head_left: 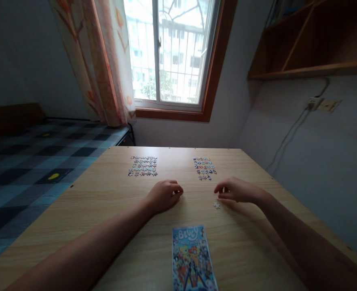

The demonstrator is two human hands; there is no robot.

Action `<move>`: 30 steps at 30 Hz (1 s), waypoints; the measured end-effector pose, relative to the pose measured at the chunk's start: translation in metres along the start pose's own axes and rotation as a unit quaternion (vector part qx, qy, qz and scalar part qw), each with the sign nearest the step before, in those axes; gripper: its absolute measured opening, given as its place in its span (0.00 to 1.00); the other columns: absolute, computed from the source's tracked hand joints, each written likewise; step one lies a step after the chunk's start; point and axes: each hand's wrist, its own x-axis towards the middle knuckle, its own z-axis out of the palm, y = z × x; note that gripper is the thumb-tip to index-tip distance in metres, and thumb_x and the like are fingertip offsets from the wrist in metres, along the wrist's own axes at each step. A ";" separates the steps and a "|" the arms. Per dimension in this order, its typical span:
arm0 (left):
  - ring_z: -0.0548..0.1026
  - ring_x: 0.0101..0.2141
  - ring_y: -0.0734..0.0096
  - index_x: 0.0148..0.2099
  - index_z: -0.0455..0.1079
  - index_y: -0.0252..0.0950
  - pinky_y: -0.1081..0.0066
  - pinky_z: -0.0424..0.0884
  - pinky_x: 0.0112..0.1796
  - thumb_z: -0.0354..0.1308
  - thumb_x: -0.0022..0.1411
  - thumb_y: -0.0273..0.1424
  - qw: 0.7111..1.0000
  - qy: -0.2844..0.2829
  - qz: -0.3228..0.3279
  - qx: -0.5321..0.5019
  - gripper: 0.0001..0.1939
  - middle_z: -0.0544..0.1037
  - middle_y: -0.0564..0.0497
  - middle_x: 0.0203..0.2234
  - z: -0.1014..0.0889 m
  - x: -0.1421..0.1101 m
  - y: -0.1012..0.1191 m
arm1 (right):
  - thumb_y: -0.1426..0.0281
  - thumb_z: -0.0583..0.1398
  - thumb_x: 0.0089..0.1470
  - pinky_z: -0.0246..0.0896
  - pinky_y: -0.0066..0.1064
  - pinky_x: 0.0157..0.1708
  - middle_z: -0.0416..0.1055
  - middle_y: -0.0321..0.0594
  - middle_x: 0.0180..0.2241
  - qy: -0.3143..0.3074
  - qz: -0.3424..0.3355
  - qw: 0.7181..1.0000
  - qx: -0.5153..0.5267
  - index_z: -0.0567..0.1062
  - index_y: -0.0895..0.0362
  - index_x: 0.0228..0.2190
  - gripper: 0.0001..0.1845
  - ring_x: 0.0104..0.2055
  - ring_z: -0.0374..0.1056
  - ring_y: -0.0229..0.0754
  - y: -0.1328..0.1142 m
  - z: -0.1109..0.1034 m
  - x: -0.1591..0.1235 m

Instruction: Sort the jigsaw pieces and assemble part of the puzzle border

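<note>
My left hand (166,196) rests on the wooden table with its fingers curled in and the thumb close to the index finger; no object shows in it. To the right, my right hand (235,190) is bent at the wrist, its thumb and fingertips slightly apart with nothing visible between them. Just below those fingertips a single pale puzzle piece (216,205) lies on the tabletop, apart from the hand. Beyond my hands, puzzle pieces lie in rows in two groups, a left group (144,165) and a right group (204,166).
A colourful Bluey picture sheet or box (192,258) lies at the near edge, between my forearms. The table (105,210) reaches toward the wall and window (178,56). A bed with a checked cover (60,157) stands left; a shelf (305,68) and cable (284,139) are on the right.
</note>
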 end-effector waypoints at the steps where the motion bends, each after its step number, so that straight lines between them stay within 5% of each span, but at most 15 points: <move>1: 0.74 0.29 0.73 0.36 0.79 0.40 0.74 0.67 0.33 0.58 0.58 0.26 1.000 -0.001 0.002 0.002 0.09 0.79 0.53 0.30 0.000 0.000 0.000 | 0.70 0.61 0.54 0.64 0.29 0.33 0.78 0.42 0.32 -0.003 0.006 1.000 0.016 0.81 0.59 0.42 0.14 0.33 0.72 0.42 0.001 0.003 -0.004; 7: 0.74 0.29 0.73 0.36 0.79 0.40 0.74 0.67 0.33 0.58 0.58 0.26 1.000 -0.009 0.003 0.003 0.09 0.79 0.53 0.31 -0.001 0.001 -0.001 | 0.71 0.63 0.51 0.64 0.29 0.33 0.77 0.41 0.34 0.037 -0.018 0.999 0.022 0.82 0.56 0.40 0.14 0.32 0.71 0.41 -0.006 0.021 -0.013; 21: 0.75 0.29 0.71 0.35 0.79 0.40 0.73 0.67 0.34 0.58 0.58 0.26 1.000 -0.006 -0.003 0.016 0.08 0.79 0.53 0.30 -0.001 0.000 0.003 | 0.68 0.63 0.49 0.61 0.27 0.28 0.77 0.40 0.30 -0.039 0.041 0.998 0.037 0.82 0.58 0.38 0.14 0.30 0.70 0.41 -0.008 0.010 -0.005; 30: 0.75 0.30 0.70 0.36 0.79 0.40 0.72 0.67 0.34 0.58 0.58 0.27 1.000 -0.010 -0.001 0.017 0.08 0.79 0.53 0.30 -0.002 0.000 0.003 | 0.69 0.64 0.47 0.60 0.27 0.28 0.77 0.38 0.27 0.013 0.021 1.000 -0.006 0.82 0.56 0.34 0.10 0.29 0.71 0.41 0.001 0.017 -0.006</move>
